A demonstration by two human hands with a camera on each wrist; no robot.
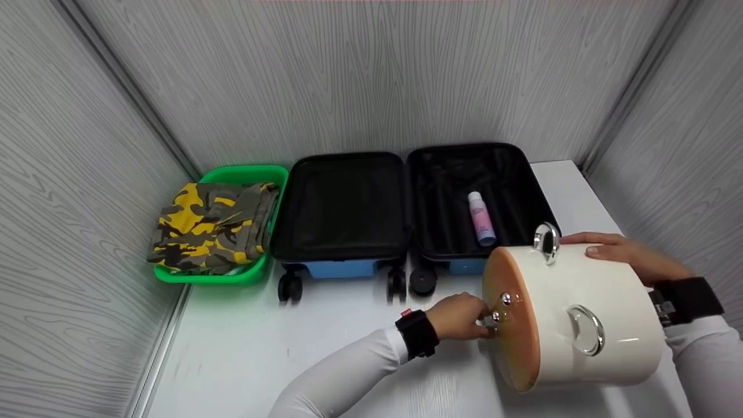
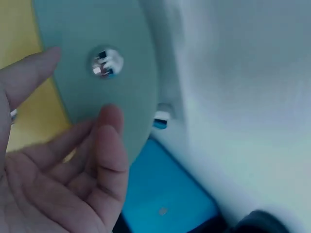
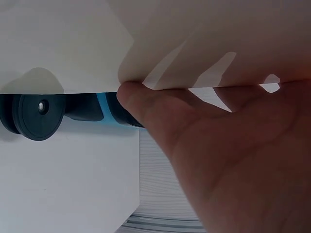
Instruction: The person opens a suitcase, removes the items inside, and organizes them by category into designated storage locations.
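Note:
A big cream pot (image 1: 592,273) lies tipped on its side, with chrome loop handles (image 1: 591,331) on its wall. Its orange-tinted round end (image 1: 519,348) faces left and carries shiny round metal knobs (image 2: 107,62). My left hand (image 1: 461,316) is at that end beside the knobs; the left wrist view shows its fingers loosely bent, with a gap between thumb and fingers. My right hand (image 1: 633,255) rests against the pot's far upper side. In the right wrist view its thumb (image 3: 146,99) and fingers lie on the cream wall. Part of the right hand is hidden behind the pot.
Behind stands an opened suitcase (image 1: 342,255) with black lining, blue shell and black wheels (image 1: 290,287). A pink spray can (image 1: 480,217) lies in its right half. To the left, a green basket (image 1: 244,278) holds folded camouflage cloth (image 1: 212,226). Grey walls (image 1: 371,75) enclose the white table (image 1: 249,331).

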